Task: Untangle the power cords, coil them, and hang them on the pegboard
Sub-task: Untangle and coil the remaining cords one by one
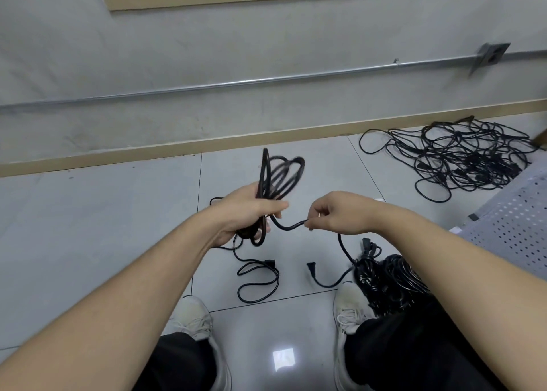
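I am looking down at a floor (124, 219) of large pale grey glossy tiles with thin dark joints; a bright light patch reflects between my shoes (194, 316). A tan baseboard (177, 150) runs along the foot of a scuffed grey wall (148, 65), and a thin metal conduit (236, 82) crosses that wall to a small junction box (490, 56) at the right. A white perforated panel (515, 222) lies at the right edge.

My left hand (245, 213) is clenched around a coiled cord (275, 177), its black loops standing up above the fist and blurred at the top. My right hand (337, 213) pinches the same cord's free run between thumb and fingertips, just beside the left, with a short curved stretch bridging the two. From the left hand a tail drops to the floor and ends in a loose loop with a plug (269, 262). Below the right hand the cord runs down toward a dense black bundle of cords (390, 278) resting by my right shoe and knee. Well apart, near the baseboard at the right, lies a tangled pile of cords (461, 156), thin, round and matte black.
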`<state>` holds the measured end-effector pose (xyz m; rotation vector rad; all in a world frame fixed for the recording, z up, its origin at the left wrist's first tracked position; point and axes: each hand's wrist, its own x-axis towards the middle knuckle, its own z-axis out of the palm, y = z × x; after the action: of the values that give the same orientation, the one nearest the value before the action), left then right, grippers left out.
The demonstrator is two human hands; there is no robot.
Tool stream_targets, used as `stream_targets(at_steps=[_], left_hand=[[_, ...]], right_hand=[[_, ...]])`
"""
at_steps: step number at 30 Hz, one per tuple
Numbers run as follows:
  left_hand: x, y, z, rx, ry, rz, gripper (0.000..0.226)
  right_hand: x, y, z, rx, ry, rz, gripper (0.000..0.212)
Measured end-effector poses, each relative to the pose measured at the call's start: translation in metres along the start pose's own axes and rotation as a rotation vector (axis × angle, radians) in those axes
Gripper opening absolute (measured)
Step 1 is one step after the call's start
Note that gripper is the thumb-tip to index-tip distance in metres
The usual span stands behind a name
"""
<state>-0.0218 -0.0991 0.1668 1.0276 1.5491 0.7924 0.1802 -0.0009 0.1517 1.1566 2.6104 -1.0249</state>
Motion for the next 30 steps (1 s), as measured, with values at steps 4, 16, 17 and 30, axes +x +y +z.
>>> stream_targets(at_steps=[4,16,17,30], left_hand=[[-0.004,-0.007,0.001,0.394,-0.221,0.072,0.014],[-0.020,0.001,0.021,1.412,-0.231,0.130,0.093],[-0.022,0.001,0.023,1.450,-0.206,0.136,0.093],[0.002,-0.013,0.037,1.480,0.160,0.010,0.039]], right_hand=[[0.006,0.006,0.001,0.000,0.068,-0.001,0.029],[0.010,0.015,-0.012,-0.183,0.033,0.022,0.011],[0.009,0.012,-0.013,-0.213,0.063,0.023,0.011],[0.006,-0.034,0.000,-0.042,0.264,-0.015,0.015]])
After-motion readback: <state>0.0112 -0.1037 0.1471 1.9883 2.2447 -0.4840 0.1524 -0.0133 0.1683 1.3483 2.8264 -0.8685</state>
